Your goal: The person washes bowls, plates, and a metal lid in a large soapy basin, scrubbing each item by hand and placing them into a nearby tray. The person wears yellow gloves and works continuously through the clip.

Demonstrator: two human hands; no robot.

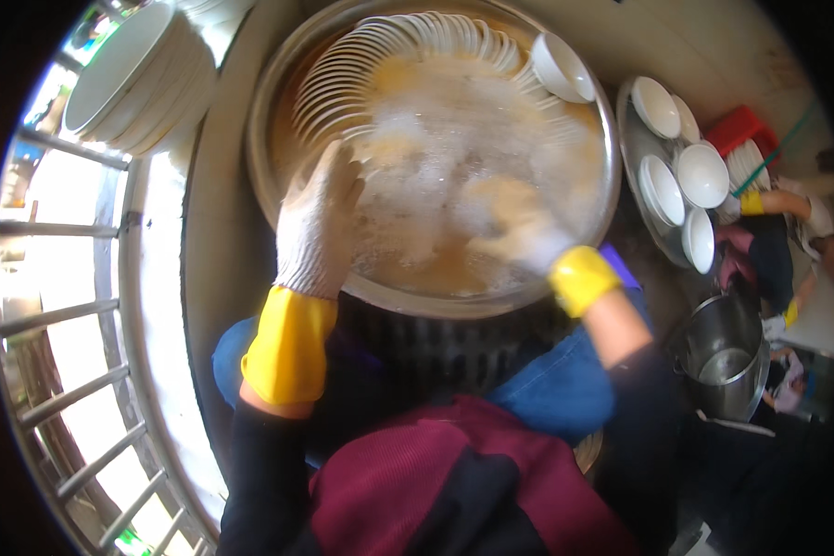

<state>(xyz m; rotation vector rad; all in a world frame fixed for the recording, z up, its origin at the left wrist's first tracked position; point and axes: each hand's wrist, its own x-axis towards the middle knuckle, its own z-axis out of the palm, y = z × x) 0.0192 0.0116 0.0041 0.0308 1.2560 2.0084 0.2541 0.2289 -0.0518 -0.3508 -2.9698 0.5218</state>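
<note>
A large round metal basin (606,208) of foamy brownish water stands before me. White plates (340,83) stand on edge in a curved row along its far and left inner side, partly under water. A white bowl (561,68) rests at the far right rim. My left hand (321,215), in a whitish knit glove over a yellow-cuffed one, reaches over the basin's left rim by the nearest plates; its fingertips are blurred, and a grip cannot be made out. My right hand (525,226), gloved alike, is blurred by motion at the water on the right; what it touches is hidden.
Stacked large white bowls (139,83) sit by the barred window (69,229) at left. At right are a metal tray (629,139) with white bowls (702,174), a red plastic basket (743,128) with dishes, a deep metal pot (723,347), and other people in gloves.
</note>
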